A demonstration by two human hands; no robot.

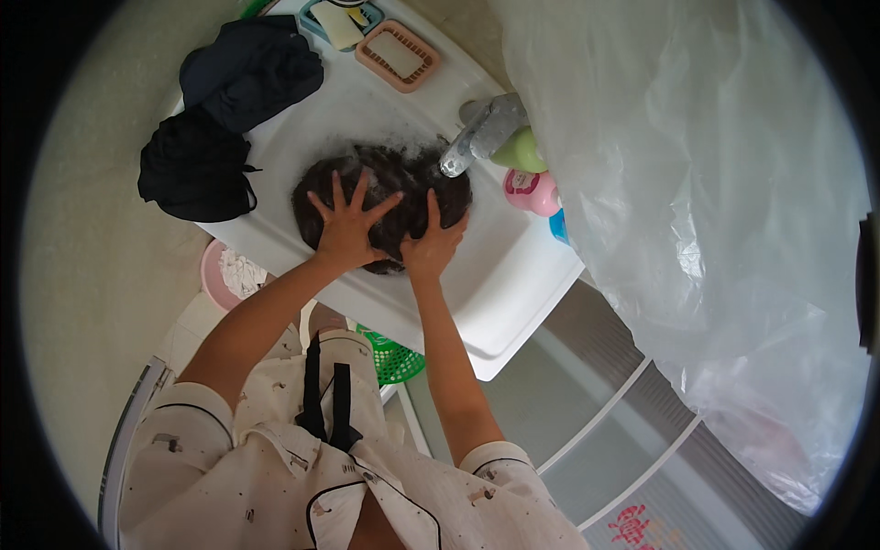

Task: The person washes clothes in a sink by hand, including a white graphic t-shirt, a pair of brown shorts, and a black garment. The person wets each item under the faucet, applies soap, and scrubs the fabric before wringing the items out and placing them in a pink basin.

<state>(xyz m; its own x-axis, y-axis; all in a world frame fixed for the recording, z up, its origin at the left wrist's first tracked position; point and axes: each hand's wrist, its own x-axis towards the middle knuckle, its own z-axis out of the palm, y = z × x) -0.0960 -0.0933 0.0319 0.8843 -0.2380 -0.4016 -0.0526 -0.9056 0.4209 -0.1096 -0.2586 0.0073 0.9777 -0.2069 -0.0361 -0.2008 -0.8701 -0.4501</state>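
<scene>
A dark, wet bundle of fabric (392,172) lies in the white washbasin (509,282), with soapy foam around its far side. On the near left part of the bundle rests my left hand (350,227), palm down with its fingers spread wide. My right hand (433,244) touches the near right part, its index finger stretched forward. Whether its other fingers grip the fabric is hard to see. Just beyond the right hand, the metal faucet (474,141) reaches over the bundle. The basin's drain is hidden.
Black garments (196,168) and dark navy cloth (254,69) lie on the left rim. Soap sits in a pink dish (397,55) and a blue dish (344,24). Bottles, including a pink one (529,191), stand by the faucet. Plastic sheeting (687,172) hangs right. Below are a pink tub (214,275) and green basket (395,361).
</scene>
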